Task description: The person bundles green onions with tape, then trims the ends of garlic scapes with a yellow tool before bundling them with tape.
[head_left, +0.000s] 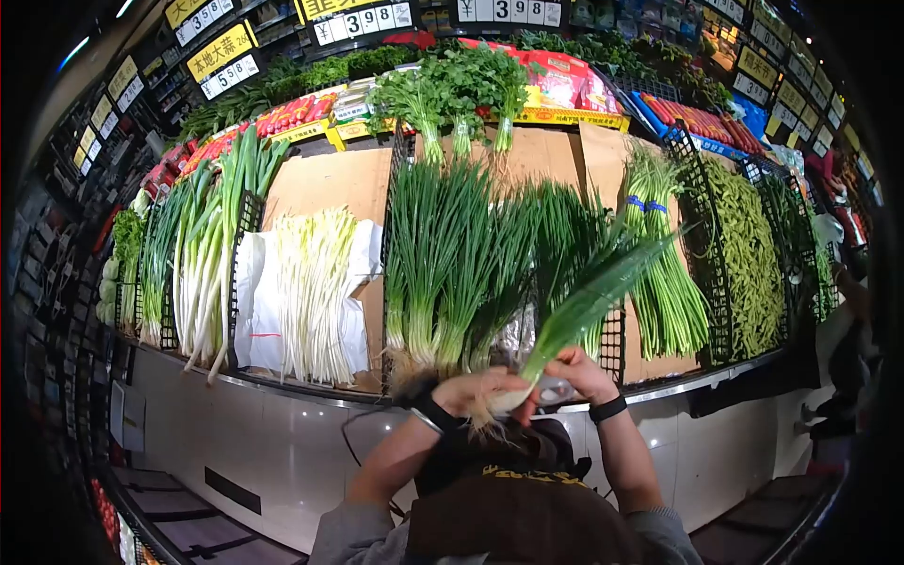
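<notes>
Two hands hold one bunch (576, 315) at the counter's edge (720, 377): I see the left hand's (482, 391) fingers curled at the roots (487, 414), the right hand's (586, 375) bent around the stems. Beyond stand chives (438, 250), then coriander (461, 89).

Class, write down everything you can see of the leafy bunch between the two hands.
The bunch has long, narrow green leaves tapering to pointed tips, a pale, whitish base and thin, straggly roots. It looks fresh and moist. It slants above the floor at the display's front edge, roots low, tips up towards the right. The left hand grips the base; the right hand is at the neck, beside a pale object too unclear to name.
</notes>
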Demonstrator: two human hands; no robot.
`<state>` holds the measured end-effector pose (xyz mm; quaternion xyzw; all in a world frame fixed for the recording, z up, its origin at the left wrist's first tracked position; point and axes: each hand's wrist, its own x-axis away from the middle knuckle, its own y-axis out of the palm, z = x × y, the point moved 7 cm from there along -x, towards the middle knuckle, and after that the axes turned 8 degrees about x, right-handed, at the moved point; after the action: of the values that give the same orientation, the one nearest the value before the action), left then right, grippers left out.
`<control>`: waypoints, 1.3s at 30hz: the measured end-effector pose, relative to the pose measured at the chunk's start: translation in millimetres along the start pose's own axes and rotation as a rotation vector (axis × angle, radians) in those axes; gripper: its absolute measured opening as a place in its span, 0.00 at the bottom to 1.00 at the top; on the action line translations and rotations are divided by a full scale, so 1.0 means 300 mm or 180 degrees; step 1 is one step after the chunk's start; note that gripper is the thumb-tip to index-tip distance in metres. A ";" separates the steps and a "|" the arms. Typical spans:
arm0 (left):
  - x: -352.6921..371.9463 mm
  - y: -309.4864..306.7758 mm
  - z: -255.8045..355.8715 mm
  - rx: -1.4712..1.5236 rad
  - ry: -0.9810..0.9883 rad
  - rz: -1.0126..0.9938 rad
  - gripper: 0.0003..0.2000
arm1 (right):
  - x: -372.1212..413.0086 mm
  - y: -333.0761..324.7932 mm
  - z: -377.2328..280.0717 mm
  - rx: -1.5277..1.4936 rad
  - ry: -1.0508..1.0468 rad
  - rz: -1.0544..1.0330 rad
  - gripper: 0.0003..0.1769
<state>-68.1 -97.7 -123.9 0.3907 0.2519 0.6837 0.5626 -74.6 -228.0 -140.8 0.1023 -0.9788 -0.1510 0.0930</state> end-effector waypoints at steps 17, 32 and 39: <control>-0.040 0.010 0.113 -0.1274 0.1868 0.2143 0.10 | -0.042 0.030 -0.116 0.4448 -0.0623 0.1304 0.15; 0.109 -0.014 0.308 -0.5460 0.2495 0.3716 0.22 | 0.181 -0.315 -0.149 0.3140 0.0069 0.2297 0.17; -0.440 -0.356 -0.097 -0.2673 0.0918 0.2245 0.27 | 0.160 -0.269 -0.127 0.3003 -0.0023 0.2153 0.16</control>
<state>-22.7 -196.9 -257.2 0.0966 -0.1131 0.9182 0.3672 -98.7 -324.8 -123.1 -0.1863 -0.9188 0.3394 0.0770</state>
